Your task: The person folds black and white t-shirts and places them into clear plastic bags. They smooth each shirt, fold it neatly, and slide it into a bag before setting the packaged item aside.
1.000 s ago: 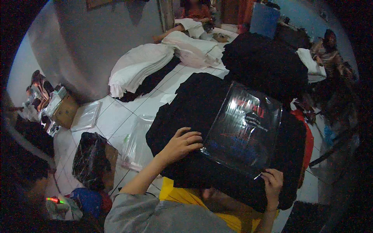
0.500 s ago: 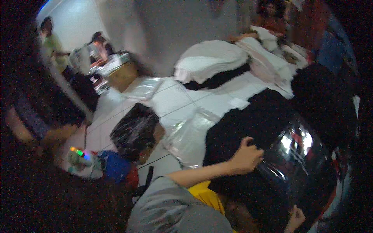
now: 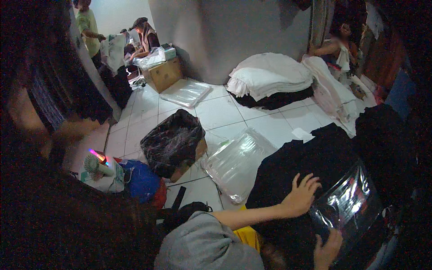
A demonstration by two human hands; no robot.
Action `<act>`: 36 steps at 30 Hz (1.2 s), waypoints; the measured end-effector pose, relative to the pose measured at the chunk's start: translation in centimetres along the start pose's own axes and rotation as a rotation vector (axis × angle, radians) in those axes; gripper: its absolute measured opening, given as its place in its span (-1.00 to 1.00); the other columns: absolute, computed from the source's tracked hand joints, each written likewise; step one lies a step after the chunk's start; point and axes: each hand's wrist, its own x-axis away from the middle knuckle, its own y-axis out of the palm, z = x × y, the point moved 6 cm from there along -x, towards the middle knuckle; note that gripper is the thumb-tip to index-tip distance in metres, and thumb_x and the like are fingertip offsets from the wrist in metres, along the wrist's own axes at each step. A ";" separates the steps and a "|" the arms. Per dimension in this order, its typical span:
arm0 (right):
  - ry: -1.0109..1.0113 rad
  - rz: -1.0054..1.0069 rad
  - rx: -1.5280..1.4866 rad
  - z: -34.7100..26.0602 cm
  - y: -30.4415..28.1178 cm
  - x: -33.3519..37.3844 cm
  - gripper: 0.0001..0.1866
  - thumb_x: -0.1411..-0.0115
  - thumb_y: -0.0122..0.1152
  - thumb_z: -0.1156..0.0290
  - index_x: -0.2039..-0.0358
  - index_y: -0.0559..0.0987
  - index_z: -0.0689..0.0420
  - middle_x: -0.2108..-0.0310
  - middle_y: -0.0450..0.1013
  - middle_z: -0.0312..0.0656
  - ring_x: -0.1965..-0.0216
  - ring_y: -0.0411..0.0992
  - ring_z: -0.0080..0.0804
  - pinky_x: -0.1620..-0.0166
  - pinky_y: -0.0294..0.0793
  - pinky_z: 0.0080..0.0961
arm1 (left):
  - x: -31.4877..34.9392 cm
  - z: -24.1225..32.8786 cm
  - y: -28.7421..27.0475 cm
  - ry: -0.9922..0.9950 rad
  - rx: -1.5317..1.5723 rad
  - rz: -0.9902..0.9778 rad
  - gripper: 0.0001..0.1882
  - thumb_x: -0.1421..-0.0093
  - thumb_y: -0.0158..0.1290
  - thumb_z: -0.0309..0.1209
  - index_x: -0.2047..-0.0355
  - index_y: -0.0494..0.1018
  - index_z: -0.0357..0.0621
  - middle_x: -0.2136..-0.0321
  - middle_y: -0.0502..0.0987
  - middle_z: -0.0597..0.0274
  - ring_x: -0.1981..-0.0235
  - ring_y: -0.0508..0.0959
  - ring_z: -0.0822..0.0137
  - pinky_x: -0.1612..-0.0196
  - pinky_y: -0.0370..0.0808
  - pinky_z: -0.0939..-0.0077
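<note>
Black clothing [image 3: 306,166] lies in a big pile on the tiled floor [image 3: 220,112] at the lower right, its far side lost in the dark rim of the view. On top of the pile sits a clear plastic bag [image 3: 348,202] holding a folded dark garment, glare hiding most of what is inside. A white cloth stack [image 3: 267,74] rests on more dark fabric by the wall, near a seated person who is partly cut off. A cardboard box lined with a black bag [image 3: 173,141] stands mid-floor, beside a loose pile of clear bags [image 3: 236,162]. The left hand [image 3: 300,195] lies flat on the black clothing at the bag's edge, fingers spread, holding nothing. The right hand [image 3: 327,249] is cropped at the bottom edge, fingers touching the bag's lower corner; whether it pinches the plastic cannot be told.
</note>
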 end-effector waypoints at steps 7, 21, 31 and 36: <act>-0.129 -0.001 0.191 -1.3 3.5 -1.3 -0.63 -0.04 0.27 0.28 0.15 0.48 0.15 0.37 0.33 -0.11 0.32 0.37 -0.09 0.33 0.35 -0.22 | -1.4 -18.0 -10.5 -0.296 1.562 0.683 -0.52 -0.35 -0.20 -0.17 -0.16 0.16 -0.19 -0.10 0.31 0.09 -0.15 0.32 0.19 -0.21 0.26 0.24; -0.238 0.061 0.137 -0.6 2.5 0.3 -0.61 0.15 0.39 0.32 0.27 0.54 0.12 0.44 0.34 -0.16 0.44 0.38 -0.18 0.46 0.36 -0.31 | 8.1 -32.6 -24.2 -0.394 1.898 1.225 -0.58 -0.32 -0.23 -0.07 0.01 0.31 -0.09 -0.03 0.41 0.08 -0.01 0.42 0.17 -0.07 0.35 0.35; 0.066 0.230 -0.272 5.8 0.1 1.1 -0.86 -0.19 0.12 0.45 0.24 0.51 0.18 0.31 0.44 -0.13 0.33 0.44 -0.21 0.30 0.40 -0.34 | -0.9 -7.4 -5.9 0.014 0.402 0.146 -0.57 -0.22 -0.01 -0.34 -0.09 0.30 -0.17 -0.08 0.35 -0.01 -0.08 0.37 0.02 -0.13 0.31 0.27; 0.673 0.721 -0.354 17.3 -5.8 7.8 -0.69 -0.31 -0.02 0.36 -0.01 0.43 0.22 0.01 0.40 -0.03 0.01 0.39 -0.19 -0.04 0.31 -0.34 | -2.3 4.8 -6.5 0.368 0.163 0.267 -0.34 -0.24 -0.09 -0.11 -0.32 0.05 0.06 -0.35 -0.10 0.01 -0.36 -0.09 -0.04 -0.33 -0.22 -0.07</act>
